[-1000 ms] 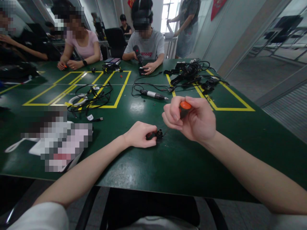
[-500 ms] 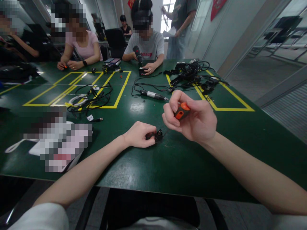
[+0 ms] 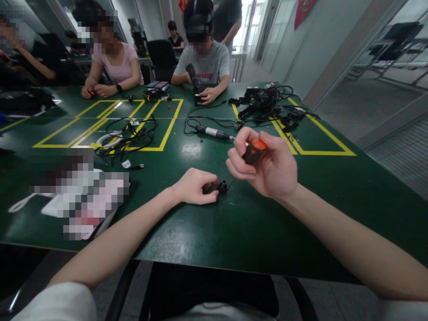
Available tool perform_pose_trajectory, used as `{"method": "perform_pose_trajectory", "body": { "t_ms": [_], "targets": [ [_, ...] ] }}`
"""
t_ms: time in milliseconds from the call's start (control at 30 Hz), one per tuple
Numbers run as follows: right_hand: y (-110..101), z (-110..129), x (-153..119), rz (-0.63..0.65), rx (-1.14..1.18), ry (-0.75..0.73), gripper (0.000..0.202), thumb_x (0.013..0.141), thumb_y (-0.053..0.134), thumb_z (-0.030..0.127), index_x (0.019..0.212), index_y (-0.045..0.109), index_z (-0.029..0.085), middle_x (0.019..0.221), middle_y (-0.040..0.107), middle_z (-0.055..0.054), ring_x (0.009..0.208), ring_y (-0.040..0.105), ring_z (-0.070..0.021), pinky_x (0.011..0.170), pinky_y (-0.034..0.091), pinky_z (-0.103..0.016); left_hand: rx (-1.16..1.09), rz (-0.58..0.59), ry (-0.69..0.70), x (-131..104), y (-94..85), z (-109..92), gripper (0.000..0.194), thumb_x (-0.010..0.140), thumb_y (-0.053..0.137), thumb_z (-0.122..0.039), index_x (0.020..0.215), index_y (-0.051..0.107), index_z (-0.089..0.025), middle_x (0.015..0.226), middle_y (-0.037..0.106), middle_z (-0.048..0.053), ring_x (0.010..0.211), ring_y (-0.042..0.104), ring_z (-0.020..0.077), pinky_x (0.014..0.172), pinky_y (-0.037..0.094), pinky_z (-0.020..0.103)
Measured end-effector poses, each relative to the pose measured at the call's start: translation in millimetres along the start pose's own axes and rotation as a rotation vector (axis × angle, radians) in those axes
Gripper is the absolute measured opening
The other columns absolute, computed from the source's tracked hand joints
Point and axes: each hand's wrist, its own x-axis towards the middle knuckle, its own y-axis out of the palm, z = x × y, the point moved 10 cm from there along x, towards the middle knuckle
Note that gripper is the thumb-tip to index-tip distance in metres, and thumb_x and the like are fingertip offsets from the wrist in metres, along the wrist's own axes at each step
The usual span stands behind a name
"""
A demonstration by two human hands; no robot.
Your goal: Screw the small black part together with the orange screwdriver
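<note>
My left hand [image 3: 198,186] rests on the green table and grips a small black part [image 3: 222,186] between thumb and fingers. A short round post sticks up from that part, whose kind I cannot make out. Raised to the right of it, my right hand [image 3: 267,165] is closed around the black and orange handle of a screwdriver [image 3: 256,150]. Its thin shaft slants down and left toward the black part. Whether the tip touches the part is too small to tell.
An electric screwdriver [image 3: 212,132] with a cord lies beyond my hands. Tangled black cables [image 3: 127,138] sit at left, and a cable heap [image 3: 267,100] at back right. A pouch-like thing [image 3: 96,205], partly blurred, lies near my left forearm. A co-worker [image 3: 202,62] sits opposite.
The screwdriver handle has turned and tilted slightly in my right hand, whose fingers have shifted. My left hand stays put on the black part. A standing person in the background has moved left.
</note>
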Motion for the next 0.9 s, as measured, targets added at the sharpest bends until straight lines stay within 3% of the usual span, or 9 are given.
{"method": "perform_pose_trajectory", "body": {
  "t_ms": [167,300,433,533,733,900],
  "targets": [
    [0.8,2.8,-1.9,0.015,-0.040,-0.022,0.034,0.095,0.062,0.053,0.084,0.044,0.026,0.054,0.037,0.010,0.043,0.025,-0.0100,0.043,0.026,-0.023,0.019,-0.013,0.015,0.1,-1.2,1.7,0.018,0.085,0.056,-0.033,0.074,0.062,-0.019,0.059,0.058,-0.004,0.053,0.053,0.0104,0.057,0.036,0.022],
    [1.3,2.6,-1.2,0.017,-0.075,-0.016,0.033,0.096,0.062,0.051,0.085,0.046,0.025,0.057,0.045,0.008,0.043,0.033,-0.0108,0.043,0.032,-0.024,-0.002,-0.021,0.015,-0.9,-3.7,2.1,0.016,0.082,0.056,-0.029,0.075,0.064,-0.018,0.059,0.058,-0.004,0.052,0.052,0.0098,0.056,0.037,0.022],
    [5.6,3.3,0.5,0.051,-0.099,-0.018,0.041,0.099,0.060,0.056,0.077,0.049,0.024,0.060,0.050,0.004,0.046,0.042,-0.0126,0.043,0.038,-0.026,-0.028,0.027,0.041,-2.1,0.0,-4.7,0.018,0.084,0.059,-0.035,0.081,0.066,-0.018,0.067,0.064,-0.003,0.057,0.057,0.0105,0.059,0.040,0.022],
    [6.5,2.6,1.5,0.057,-0.082,-0.008,0.047,0.103,0.055,0.057,0.071,0.049,0.023,0.058,0.045,0.005,0.046,0.038,-0.0116,0.042,0.034,-0.025,0.010,0.020,0.029,-1.6,-0.9,-3.4,0.029,0.087,0.063,-0.043,0.073,0.061,-0.018,0.064,0.062,-0.003,0.056,0.055,0.0101,0.056,0.037,0.023],
    [5.1,-1.3,-0.7,0.071,-0.014,0.015,0.047,0.102,0.055,0.061,0.074,0.046,0.024,0.055,0.036,0.008,0.045,0.029,-0.0099,0.043,0.026,-0.023,0.050,-0.008,-0.041,-1.3,-11.3,16.5,0.050,0.084,0.071,-0.066,0.076,0.065,-0.017,0.062,0.058,-0.004,0.053,0.050,0.0090,0.055,0.031,0.023],
    [3.5,0.1,-1.5,0.063,-0.057,-0.003,0.037,0.096,0.063,0.057,0.084,0.049,0.024,0.056,0.039,0.009,0.045,0.028,-0.0099,0.043,0.025,-0.023,-0.053,-0.041,-0.142,-4.0,-15.5,35.5,0.056,0.078,0.077,-0.071,0.079,0.068,-0.016,0.059,0.055,-0.005,0.052,0.048,0.0083,0.055,0.032,0.022]
  ]
}}
